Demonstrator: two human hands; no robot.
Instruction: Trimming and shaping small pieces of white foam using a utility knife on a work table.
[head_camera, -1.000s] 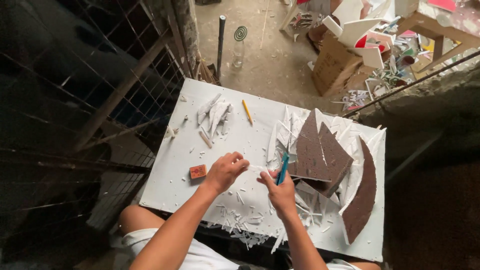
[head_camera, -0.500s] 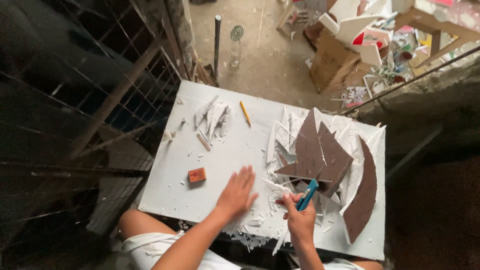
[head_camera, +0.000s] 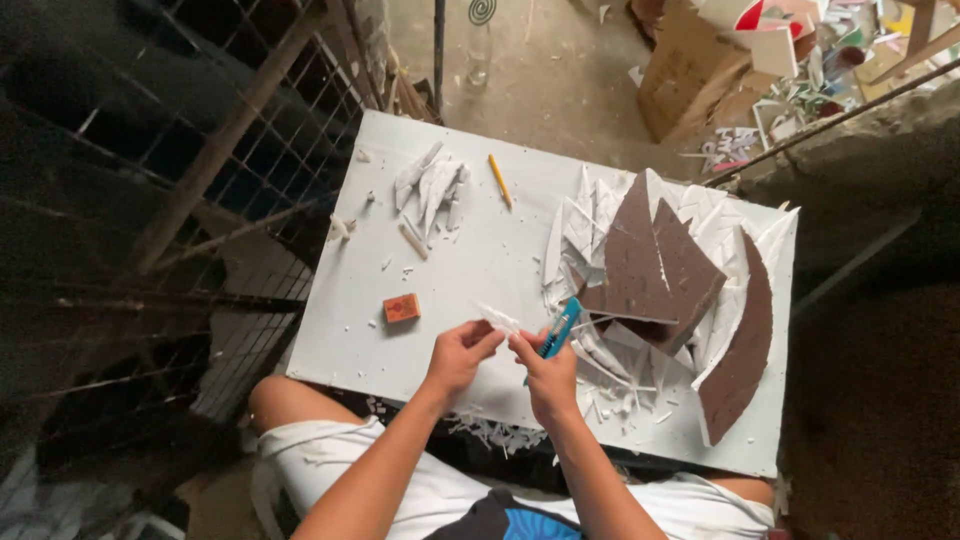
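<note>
Compared with half a second ago: left hand (head_camera: 458, 355) lifted off the white board (head_camera: 480, 250), no longer flat with spread fingers; now both hands together near the front edge. Left fingers closed in a pinch on a small white foam sliver (head_camera: 497, 318). Right hand (head_camera: 547, 372) just beside, fingers wrapped tight around a blue cutter knife (head_camera: 560, 327), also touching the sliver's end. Further left, near the front-left corner, a small orange block (head_camera: 402, 307), lying apart. Toward the back edge, a heap of white foam scraps (head_camera: 430, 185) and a yellow pencil (head_camera: 500, 180). On the right half, up to the right edge, brown pointed panels (head_camera: 655, 265) over white offcuts (head_camera: 590, 225), close behind the knife. A curved brown strip (head_camera: 745, 345) near the front-right corner.
</note>
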